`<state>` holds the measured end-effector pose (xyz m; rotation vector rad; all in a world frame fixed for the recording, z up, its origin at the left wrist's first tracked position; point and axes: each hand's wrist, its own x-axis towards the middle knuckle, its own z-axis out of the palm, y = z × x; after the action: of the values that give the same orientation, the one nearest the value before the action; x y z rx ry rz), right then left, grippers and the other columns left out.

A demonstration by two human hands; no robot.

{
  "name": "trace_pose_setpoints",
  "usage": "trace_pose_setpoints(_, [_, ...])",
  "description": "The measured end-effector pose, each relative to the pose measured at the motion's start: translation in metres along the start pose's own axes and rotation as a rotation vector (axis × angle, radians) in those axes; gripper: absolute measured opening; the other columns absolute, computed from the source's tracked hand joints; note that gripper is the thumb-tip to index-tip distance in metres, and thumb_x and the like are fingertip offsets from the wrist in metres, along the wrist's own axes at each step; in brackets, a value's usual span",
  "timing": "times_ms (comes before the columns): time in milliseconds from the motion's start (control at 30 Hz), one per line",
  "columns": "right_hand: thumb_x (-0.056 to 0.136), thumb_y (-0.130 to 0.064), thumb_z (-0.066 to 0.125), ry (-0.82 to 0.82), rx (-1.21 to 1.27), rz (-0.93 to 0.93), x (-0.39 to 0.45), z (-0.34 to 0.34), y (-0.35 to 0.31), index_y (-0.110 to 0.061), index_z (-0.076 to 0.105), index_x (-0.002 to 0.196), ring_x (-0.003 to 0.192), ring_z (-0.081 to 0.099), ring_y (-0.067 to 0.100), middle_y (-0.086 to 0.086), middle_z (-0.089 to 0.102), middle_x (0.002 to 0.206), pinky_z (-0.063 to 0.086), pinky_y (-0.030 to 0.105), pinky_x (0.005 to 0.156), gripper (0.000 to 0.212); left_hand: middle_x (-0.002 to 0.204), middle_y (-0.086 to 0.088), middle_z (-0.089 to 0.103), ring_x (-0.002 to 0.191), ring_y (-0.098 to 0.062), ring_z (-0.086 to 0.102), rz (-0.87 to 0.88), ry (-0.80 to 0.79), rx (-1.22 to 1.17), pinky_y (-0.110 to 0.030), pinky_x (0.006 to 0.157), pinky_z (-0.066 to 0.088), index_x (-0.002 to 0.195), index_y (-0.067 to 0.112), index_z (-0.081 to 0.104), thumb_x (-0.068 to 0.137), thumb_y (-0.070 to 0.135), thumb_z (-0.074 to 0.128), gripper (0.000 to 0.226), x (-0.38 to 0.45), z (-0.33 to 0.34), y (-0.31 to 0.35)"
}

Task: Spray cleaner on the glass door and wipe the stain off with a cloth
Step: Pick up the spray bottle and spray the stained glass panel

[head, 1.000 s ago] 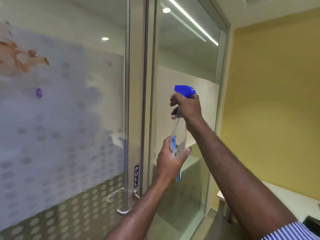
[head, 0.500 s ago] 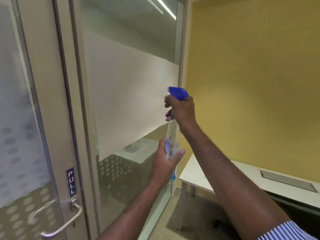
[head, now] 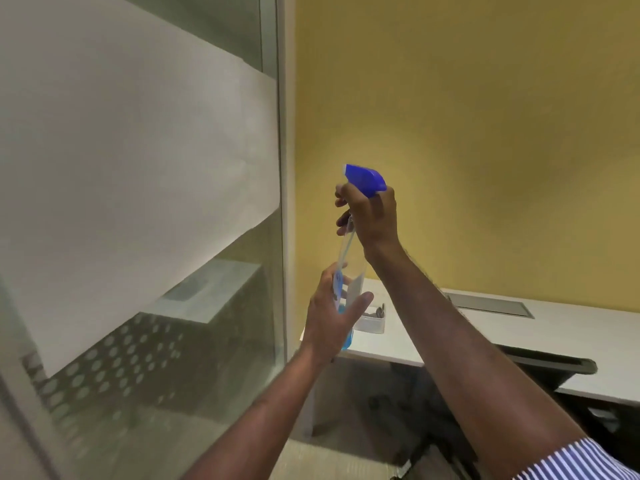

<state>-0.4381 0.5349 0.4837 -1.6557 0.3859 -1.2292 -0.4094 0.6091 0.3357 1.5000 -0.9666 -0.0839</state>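
Note:
A clear spray bottle [head: 354, 277] with a blue trigger head and a little blue liquid at the bottom is held upright in mid-air. My right hand [head: 372, 216] grips its neck just under the blue head. My left hand [head: 330, 320] wraps around its lower body. To the left stands a fixed glass panel [head: 138, 168] with a frosted band and dotted film below. The glass door with the stain is out of view. No cloth is visible.
A yellow wall [head: 485, 133] fills the right. Below it stands a white desk [head: 571, 327] with a grey cable hatch [head: 491, 304] and a small clear tray [head: 372, 320]. A dark chair [head: 540, 367] sits by the desk.
The view has swung right: the stained door, its handle and PULL sign have left the frame, and the yellow wall and desk have come in. Both hands keep the same hold on the bottle.

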Motion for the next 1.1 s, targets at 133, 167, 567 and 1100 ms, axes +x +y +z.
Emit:
trace_pose_setpoints(133, [0.092,-0.012,0.065,0.067,-0.04,-0.014,0.027,0.002,0.03,-0.011,0.066,0.077,0.045,0.063,0.021,0.008,0.068,0.069,0.056,0.031,0.046,0.016,0.131,0.009,0.059,0.117,-0.02,0.064,-0.019,-0.1,0.001,-0.048,0.103,0.057,0.146,0.028,0.041,0.07,0.082,0.054,0.094,0.037,0.012,-0.026])
trace_pose_setpoints(167, [0.092,-0.011,0.065,0.085,-0.052,-0.012,0.034,0.002,0.037,-0.013,0.066,0.076,0.046,0.064,0.021,0.007,0.068,0.069,0.056,0.031,0.046,0.017,0.135,0.005,0.059,0.119,-0.022,0.064,-0.026,-0.119,-0.007,-0.05,0.104,0.056,0.148,0.028,0.039,0.069,0.083,0.053,0.097,0.045,0.015,-0.032])
trace_pose_setpoints(567, [0.093,-0.014,0.067,0.202,-0.062,0.045,0.122,-0.031,0.128,-0.005,0.067,0.08,0.045,0.06,0.016,0.005,0.065,0.066,0.052,0.028,0.046,0.016,0.15,0.001,0.051,0.126,-0.025,0.062,-0.096,-0.292,-0.144,-0.053,0.11,0.052,0.153,0.031,0.032,0.051,0.11,0.028,0.13,0.128,0.089,-0.087])
trace_pose_setpoints(1100, [0.089,-0.026,0.075,0.171,-0.041,0.107,0.291,-0.158,0.273,-0.011,0.068,0.079,0.045,0.06,0.014,-0.007,0.066,0.062,0.052,0.027,0.046,0.019,0.152,-0.003,0.049,0.132,-0.025,0.057,-0.178,-0.259,-0.177,-0.055,0.112,0.048,0.155,0.028,0.029,0.062,0.105,0.031,0.121,0.265,0.307,-0.161])
